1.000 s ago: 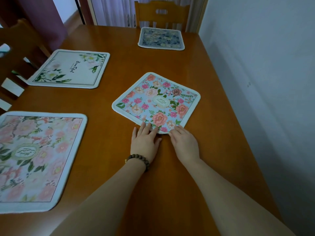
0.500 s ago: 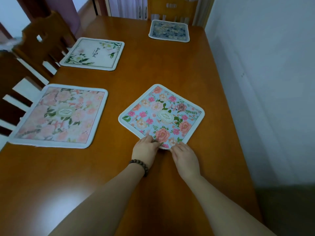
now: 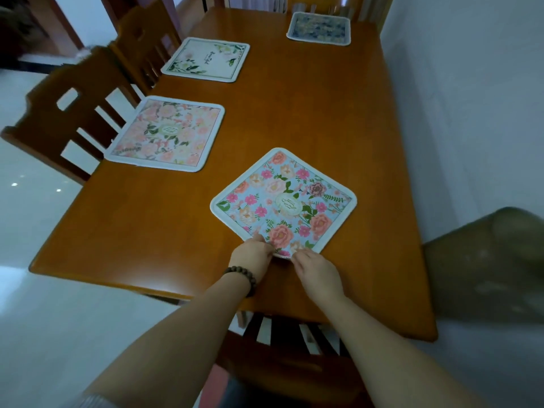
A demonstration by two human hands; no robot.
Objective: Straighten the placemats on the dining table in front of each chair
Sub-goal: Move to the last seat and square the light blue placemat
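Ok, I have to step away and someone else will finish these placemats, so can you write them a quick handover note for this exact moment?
Left hand and right hand: both pinching the near corner of the blue floral placemat.
That mat lies turned like a diamond, one corner pointing at the near chair; not yet squared to the table edge.
Pink floral placemat and white leafy placemat lie roughly square in front of the left-side chairs.
Dark blue placemat lies roughly square at the far end.
Left to do: rotate the blue floral mat until its edge runs parallel with the near table edge.
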